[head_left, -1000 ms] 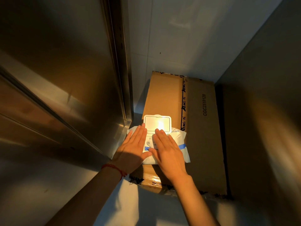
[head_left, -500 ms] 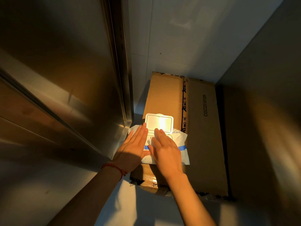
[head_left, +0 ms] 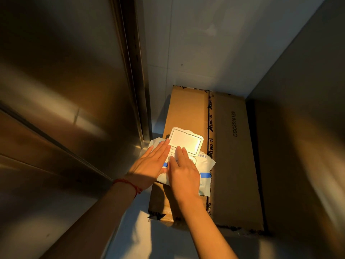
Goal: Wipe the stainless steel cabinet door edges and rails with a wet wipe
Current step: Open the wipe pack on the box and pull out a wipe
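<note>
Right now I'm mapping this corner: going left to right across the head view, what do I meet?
Steel cabinet door → door edge rail → left hand → right hand → cardboard box → grey side wall.

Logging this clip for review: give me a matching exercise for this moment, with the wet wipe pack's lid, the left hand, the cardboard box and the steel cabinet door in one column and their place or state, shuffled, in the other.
Things:
1. lid of the wet wipe pack
2. left hand
3. cardboard box
4. stainless steel cabinet door

Places or states:
A. lies on the floor under the pack
B. stands at the left of the view
C. flipped open
D. rests flat on the pack, red string at the wrist

Pairs: 1-C, 2-D, 3-A, 4-B
</note>
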